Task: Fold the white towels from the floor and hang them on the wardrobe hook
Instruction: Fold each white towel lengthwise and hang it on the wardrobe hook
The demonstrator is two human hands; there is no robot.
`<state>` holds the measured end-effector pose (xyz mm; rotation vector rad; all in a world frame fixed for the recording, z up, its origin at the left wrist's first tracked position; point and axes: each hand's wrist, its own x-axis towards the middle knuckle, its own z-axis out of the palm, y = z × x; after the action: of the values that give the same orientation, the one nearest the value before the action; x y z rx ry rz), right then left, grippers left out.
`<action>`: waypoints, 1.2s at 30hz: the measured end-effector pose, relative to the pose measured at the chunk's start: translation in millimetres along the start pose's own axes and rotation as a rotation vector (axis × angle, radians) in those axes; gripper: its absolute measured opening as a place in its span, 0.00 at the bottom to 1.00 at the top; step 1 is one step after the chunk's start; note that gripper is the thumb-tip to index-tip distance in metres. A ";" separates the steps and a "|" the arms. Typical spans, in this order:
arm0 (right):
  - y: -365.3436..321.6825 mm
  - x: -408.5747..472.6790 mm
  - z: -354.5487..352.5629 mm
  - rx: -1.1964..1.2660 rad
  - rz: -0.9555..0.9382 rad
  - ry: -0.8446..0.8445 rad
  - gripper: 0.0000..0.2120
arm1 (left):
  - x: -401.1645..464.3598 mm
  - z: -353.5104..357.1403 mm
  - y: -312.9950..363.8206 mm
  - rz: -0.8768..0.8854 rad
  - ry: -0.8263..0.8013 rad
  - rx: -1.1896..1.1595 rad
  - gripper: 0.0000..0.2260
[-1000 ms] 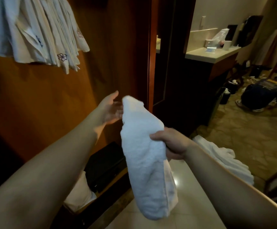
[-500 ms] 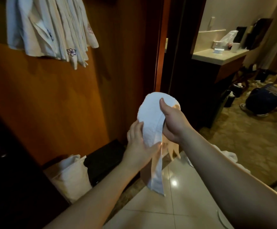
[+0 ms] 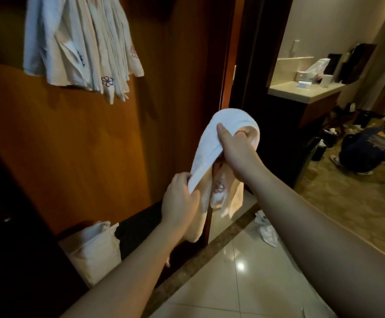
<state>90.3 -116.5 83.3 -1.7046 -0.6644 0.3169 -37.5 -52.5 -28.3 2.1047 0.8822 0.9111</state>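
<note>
A white towel (image 3: 212,148) is held in the air in front of the wooden wardrobe panel (image 3: 77,157), draped over the right hand (image 3: 235,150), whose thumb is pressed onto the cloth while its fingers are curled underneath, partly hidden by the fold. The lower strip of the same towel is pinched by the left hand (image 3: 180,200), fingers closed round it; the loose ends hang below, and an embroidered mark on them is too blurred to be read. A bunch of white towels (image 3: 81,47) is seen hanging high on the panel, the hook itself hidden behind them and their tops cut off by the frame edge. In the wardrobe's bottom compartment a white bag (image 3: 95,249) is stood upright beside a dark object that cannot be made out. Another white towel (image 3: 266,228) lies on the tiled floor (image 3: 244,283), partly covered by the right forearm. On the far counter (image 3: 301,90) small items are set, too small to be identified.
</note>
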 end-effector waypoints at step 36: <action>-2.0 50.1 -38.0 1.324 0.356 0.356 0.26 | 10.6 -53.4 -78.9 -0.534 -0.025 -1.044 0.19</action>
<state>150.6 -117.5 101.6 -0.5395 0.1713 0.5242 -98.7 15.2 -57.7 0.9235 0.6706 0.7881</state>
